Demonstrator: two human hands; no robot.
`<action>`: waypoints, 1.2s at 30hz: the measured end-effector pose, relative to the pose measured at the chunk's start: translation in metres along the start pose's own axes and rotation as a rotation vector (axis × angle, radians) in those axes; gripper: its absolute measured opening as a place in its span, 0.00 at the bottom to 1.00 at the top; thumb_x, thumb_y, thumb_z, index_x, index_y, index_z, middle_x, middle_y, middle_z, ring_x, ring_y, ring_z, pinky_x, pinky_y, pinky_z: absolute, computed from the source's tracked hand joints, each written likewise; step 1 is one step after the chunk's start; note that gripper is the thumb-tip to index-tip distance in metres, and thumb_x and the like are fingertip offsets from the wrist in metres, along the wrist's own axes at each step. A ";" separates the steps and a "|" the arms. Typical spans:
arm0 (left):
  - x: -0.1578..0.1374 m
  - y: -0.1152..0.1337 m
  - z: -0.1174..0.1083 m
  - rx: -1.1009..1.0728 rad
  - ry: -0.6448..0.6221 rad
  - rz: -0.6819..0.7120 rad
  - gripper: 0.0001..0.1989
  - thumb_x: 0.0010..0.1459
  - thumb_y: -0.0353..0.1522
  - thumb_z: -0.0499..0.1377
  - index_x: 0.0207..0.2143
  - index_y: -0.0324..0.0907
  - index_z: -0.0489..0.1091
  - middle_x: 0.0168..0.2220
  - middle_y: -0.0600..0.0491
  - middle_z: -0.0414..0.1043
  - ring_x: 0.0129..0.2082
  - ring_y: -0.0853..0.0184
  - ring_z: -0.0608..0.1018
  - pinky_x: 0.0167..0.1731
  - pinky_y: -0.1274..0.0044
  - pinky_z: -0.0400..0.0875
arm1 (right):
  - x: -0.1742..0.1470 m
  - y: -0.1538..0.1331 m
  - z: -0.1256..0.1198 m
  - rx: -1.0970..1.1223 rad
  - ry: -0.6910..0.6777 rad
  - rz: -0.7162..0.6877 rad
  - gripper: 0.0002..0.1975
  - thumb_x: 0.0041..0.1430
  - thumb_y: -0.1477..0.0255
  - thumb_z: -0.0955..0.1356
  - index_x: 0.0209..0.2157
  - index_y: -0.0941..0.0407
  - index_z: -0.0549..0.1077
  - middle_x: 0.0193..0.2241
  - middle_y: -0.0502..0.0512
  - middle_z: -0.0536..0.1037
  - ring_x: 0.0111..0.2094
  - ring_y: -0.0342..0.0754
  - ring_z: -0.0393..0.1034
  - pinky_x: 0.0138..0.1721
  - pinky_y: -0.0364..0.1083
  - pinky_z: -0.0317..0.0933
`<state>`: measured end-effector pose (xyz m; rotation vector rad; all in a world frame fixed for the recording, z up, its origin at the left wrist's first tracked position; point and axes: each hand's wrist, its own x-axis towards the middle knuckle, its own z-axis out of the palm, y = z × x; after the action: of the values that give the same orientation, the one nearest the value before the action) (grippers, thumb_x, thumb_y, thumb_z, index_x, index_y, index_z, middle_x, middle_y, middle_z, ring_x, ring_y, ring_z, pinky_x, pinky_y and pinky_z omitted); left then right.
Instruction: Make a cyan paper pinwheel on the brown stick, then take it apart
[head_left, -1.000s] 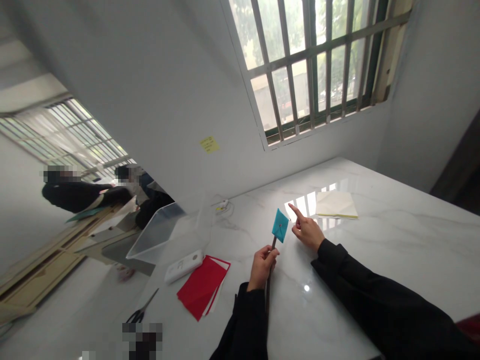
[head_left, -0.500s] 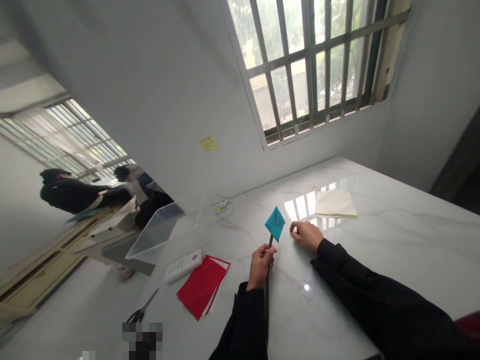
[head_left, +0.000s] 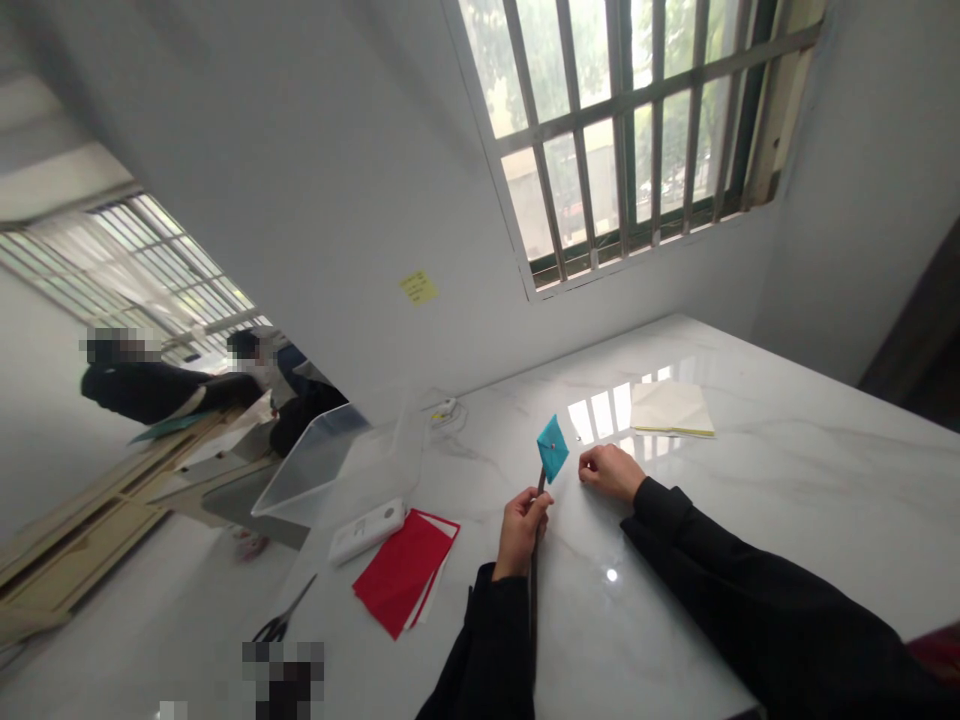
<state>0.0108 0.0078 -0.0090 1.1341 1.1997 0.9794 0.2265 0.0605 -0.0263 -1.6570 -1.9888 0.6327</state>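
Observation:
Upright in my left hand is a blue paper pinwheel on a thin brown stick; my fingers are closed round the stick just below the paper. A small pin head shows at the middle of the folded blue paper. My right hand is just to the right of the pinwheel, apart from it, low over the tabletop. Its fingers are curled in, and I see nothing between them.
Left on the marble-patterned table are red paper sheets, a white box-shaped device, scissors and a clear plastic bin. Cream paper lies at the back right. Two people sit far left.
The blue pinwheel head has turned a little on its stick and looks narrower. My right fingers have curled in more tightly. My left hand holds its place.

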 end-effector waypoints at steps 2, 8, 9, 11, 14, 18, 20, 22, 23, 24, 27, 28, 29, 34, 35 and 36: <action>0.000 0.000 0.000 0.003 -0.004 0.005 0.21 0.48 0.47 0.69 0.29 0.42 0.67 0.14 0.65 0.53 0.13 0.78 0.52 0.17 0.82 0.44 | 0.000 0.000 0.000 0.009 0.005 0.004 0.10 0.55 0.73 0.67 0.30 0.54 0.82 0.27 0.54 0.80 0.30 0.48 0.71 0.32 0.44 0.53; 0.000 0.001 0.000 0.008 0.002 0.013 0.21 0.48 0.47 0.69 0.28 0.42 0.66 0.14 0.65 0.52 0.14 0.78 0.54 0.17 0.81 0.44 | 0.001 0.003 0.004 0.098 0.108 0.007 0.16 0.55 0.75 0.67 0.44 0.54 0.80 0.27 0.51 0.78 0.30 0.47 0.70 0.34 0.43 0.54; 0.000 0.001 0.000 0.008 0.002 0.011 0.21 0.48 0.47 0.69 0.29 0.42 0.66 0.14 0.65 0.52 0.14 0.78 0.53 0.17 0.81 0.44 | 0.002 0.003 0.004 0.125 0.151 0.009 0.22 0.55 0.76 0.66 0.52 0.54 0.77 0.26 0.49 0.77 0.29 0.47 0.70 0.34 0.43 0.55; -0.001 0.001 -0.001 0.005 -0.004 0.003 0.20 0.49 0.46 0.69 0.29 0.42 0.66 0.15 0.65 0.52 0.14 0.78 0.53 0.18 0.82 0.44 | 0.002 0.003 0.002 0.172 0.236 0.004 0.35 0.55 0.76 0.65 0.66 0.52 0.66 0.25 0.46 0.75 0.27 0.46 0.68 0.33 0.42 0.55; 0.000 0.000 -0.001 0.000 -0.016 -0.016 0.20 0.49 0.46 0.69 0.28 0.41 0.66 0.15 0.65 0.52 0.15 0.79 0.52 0.18 0.82 0.44 | 0.001 0.001 -0.002 0.179 0.282 -0.008 0.37 0.57 0.76 0.64 0.69 0.49 0.61 0.23 0.45 0.74 0.26 0.45 0.68 0.33 0.42 0.56; 0.001 -0.002 -0.001 -0.015 -0.014 -0.016 0.21 0.48 0.46 0.70 0.28 0.41 0.66 0.15 0.65 0.52 0.14 0.79 0.52 0.17 0.82 0.44 | -0.001 0.000 -0.003 0.014 0.092 0.059 0.15 0.57 0.73 0.65 0.38 0.52 0.84 0.26 0.54 0.79 0.30 0.49 0.72 0.33 0.44 0.55; 0.001 -0.002 -0.001 -0.019 -0.014 -0.010 0.21 0.47 0.47 0.70 0.28 0.41 0.66 0.15 0.65 0.52 0.14 0.79 0.52 0.17 0.82 0.44 | -0.002 -0.001 -0.002 -0.041 0.042 0.079 0.12 0.57 0.72 0.66 0.30 0.53 0.83 0.27 0.56 0.80 0.31 0.51 0.73 0.33 0.45 0.55; 0.001 -0.002 -0.001 -0.016 -0.018 -0.009 0.21 0.48 0.47 0.69 0.28 0.41 0.67 0.15 0.65 0.51 0.14 0.79 0.52 0.17 0.82 0.43 | -0.002 -0.001 -0.002 -0.040 0.052 0.088 0.12 0.58 0.72 0.66 0.30 0.53 0.83 0.29 0.57 0.81 0.33 0.51 0.74 0.34 0.45 0.55; 0.001 -0.002 -0.001 -0.013 -0.017 -0.010 0.21 0.48 0.47 0.69 0.28 0.41 0.67 0.15 0.65 0.51 0.14 0.79 0.52 0.17 0.82 0.43 | -0.002 -0.001 -0.002 -0.033 0.059 0.093 0.11 0.58 0.72 0.66 0.31 0.53 0.83 0.29 0.56 0.81 0.33 0.51 0.74 0.34 0.45 0.55; 0.001 -0.002 -0.001 -0.011 -0.015 -0.010 0.21 0.48 0.47 0.69 0.28 0.41 0.67 0.15 0.65 0.51 0.14 0.79 0.52 0.17 0.82 0.43 | -0.001 -0.001 -0.001 -0.028 0.063 0.099 0.11 0.59 0.72 0.66 0.31 0.53 0.83 0.30 0.56 0.81 0.34 0.51 0.74 0.34 0.45 0.56; 0.001 -0.002 -0.001 -0.004 -0.017 -0.008 0.21 0.49 0.47 0.69 0.29 0.41 0.67 0.15 0.65 0.52 0.15 0.79 0.52 0.17 0.82 0.44 | 0.000 0.001 0.000 -0.004 0.082 0.108 0.11 0.58 0.72 0.66 0.34 0.53 0.82 0.30 0.55 0.81 0.34 0.50 0.74 0.35 0.44 0.56; 0.001 -0.001 -0.001 0.000 -0.020 -0.006 0.21 0.49 0.47 0.69 0.29 0.41 0.67 0.15 0.65 0.52 0.15 0.79 0.52 0.17 0.82 0.44 | 0.001 0.002 0.000 0.016 0.098 0.101 0.12 0.58 0.73 0.66 0.37 0.53 0.82 0.30 0.54 0.80 0.34 0.49 0.73 0.36 0.44 0.57; 0.001 -0.001 -0.001 0.004 -0.022 -0.002 0.21 0.49 0.47 0.68 0.29 0.41 0.66 0.15 0.65 0.52 0.15 0.79 0.52 0.17 0.82 0.44 | 0.001 0.003 0.001 0.040 0.123 0.094 0.14 0.58 0.74 0.66 0.42 0.53 0.82 0.29 0.53 0.80 0.33 0.49 0.73 0.36 0.43 0.57; -0.001 0.001 0.000 0.019 -0.014 0.000 0.21 0.49 0.48 0.68 0.28 0.42 0.66 0.15 0.65 0.52 0.14 0.78 0.53 0.17 0.81 0.44 | 0.001 0.001 0.002 0.173 0.305 0.043 0.39 0.57 0.75 0.64 0.71 0.54 0.58 0.24 0.46 0.74 0.27 0.47 0.69 0.35 0.43 0.58; -0.001 0.001 0.000 0.018 -0.017 -0.001 0.21 0.49 0.48 0.69 0.28 0.42 0.66 0.15 0.65 0.52 0.14 0.78 0.53 0.17 0.81 0.43 | 0.001 0.000 0.001 0.191 0.332 0.022 0.41 0.57 0.74 0.64 0.73 0.53 0.54 0.23 0.44 0.72 0.26 0.47 0.68 0.34 0.43 0.58; -0.001 0.001 0.000 0.019 -0.019 -0.001 0.21 0.49 0.48 0.69 0.28 0.42 0.66 0.15 0.65 0.52 0.14 0.78 0.53 0.18 0.81 0.43 | -0.001 -0.001 0.000 0.203 0.352 0.002 0.42 0.58 0.74 0.63 0.74 0.52 0.51 0.22 0.43 0.71 0.25 0.47 0.68 0.34 0.42 0.59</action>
<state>0.0110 0.0065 -0.0073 1.1550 1.1966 0.9559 0.2256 0.0597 -0.0254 -1.5274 -1.6179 0.4861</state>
